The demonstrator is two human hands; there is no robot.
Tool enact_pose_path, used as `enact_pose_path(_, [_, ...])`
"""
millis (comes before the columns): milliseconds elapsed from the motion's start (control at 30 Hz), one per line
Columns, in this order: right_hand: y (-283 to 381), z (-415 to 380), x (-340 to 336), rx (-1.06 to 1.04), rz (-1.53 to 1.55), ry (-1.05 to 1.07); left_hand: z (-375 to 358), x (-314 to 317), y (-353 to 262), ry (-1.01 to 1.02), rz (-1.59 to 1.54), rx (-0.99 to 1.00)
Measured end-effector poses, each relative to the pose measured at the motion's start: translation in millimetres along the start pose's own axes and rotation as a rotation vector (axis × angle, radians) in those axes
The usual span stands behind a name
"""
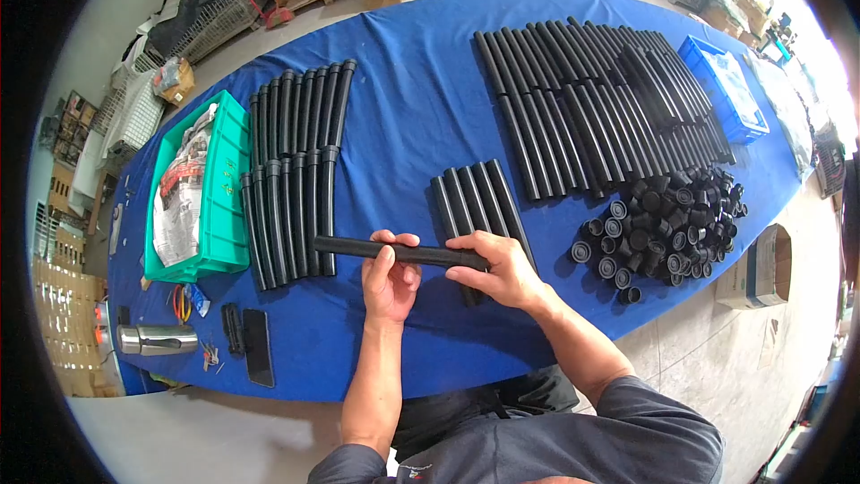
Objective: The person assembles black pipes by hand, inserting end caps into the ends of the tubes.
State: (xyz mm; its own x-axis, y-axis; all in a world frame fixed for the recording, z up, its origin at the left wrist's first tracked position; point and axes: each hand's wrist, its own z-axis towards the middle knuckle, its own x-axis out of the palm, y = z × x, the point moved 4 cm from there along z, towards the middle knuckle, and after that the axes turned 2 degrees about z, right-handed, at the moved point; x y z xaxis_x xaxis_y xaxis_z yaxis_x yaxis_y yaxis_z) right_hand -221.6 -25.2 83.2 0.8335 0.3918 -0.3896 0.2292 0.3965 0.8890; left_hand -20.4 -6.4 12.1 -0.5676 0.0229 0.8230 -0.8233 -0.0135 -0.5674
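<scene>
While rows of black tubes [591, 99] lie at upper right, a heap of black end caps [667, 229] at right and a green crate [228, 188] at left, both the left hand [390, 282] and right hand [502, 269] grip one matte black tube [421, 254], held level above the blue table [412, 108] at the frame's centre.

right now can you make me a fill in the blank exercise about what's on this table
1. Both hands, the left hand and the right hand, hold one black ____.
2. The table is covered by a ____ cloth.
3. The newspaper lies in a ____ bin.
4. The pile of black caps lies to the person's ____.

Missing words: tube; blue; green; right
</scene>
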Motion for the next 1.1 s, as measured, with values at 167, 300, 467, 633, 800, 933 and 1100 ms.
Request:
enact_pose_path(167, [-7.8, -1.4, 6.8, -0.216, -0.178, -0.121, 2.5, 3.8, 0.2, -0.075, 0.040, 0.003])
enact_pose_path(300, [-8.2, 0.6, 4.7, -0.038, -0.106, -0.008, 2.8, -4.8, -2.1, -0.043, 0.078, 0.022])
enact_pose_path(467, [-7.9, -3.2, 11.2, -0.208, -0.251, -0.116, 2.0, -0.5, 0.5, -0.104, 0.103, 0.016])
enact_pose_path(633, [-2.3, -1.4, 4.3, -0.045, -0.109, -0.018, 2.2, -0.2, -4.3, -0.037, 0.111, 0.050])
enact_pose_path(800, [2.0, -0.4, 8.3, -0.335, -0.294, -0.211, 0.1, 6.7, -2.1, -0.086, 0.106, 0.030])
enact_pose_path(933, [0.7, -0.2, 0.9, -0.030, -0.080, -0.035, 1.8, 3.4, -5.4, -0.039, 0.110, 0.045])
enact_pose_path(1100, [-1.2, -0.3, 7.2, -0.246, -0.236, -0.173, 2.3, 5.8, -1.8, -0.093, 0.096, 0.035])
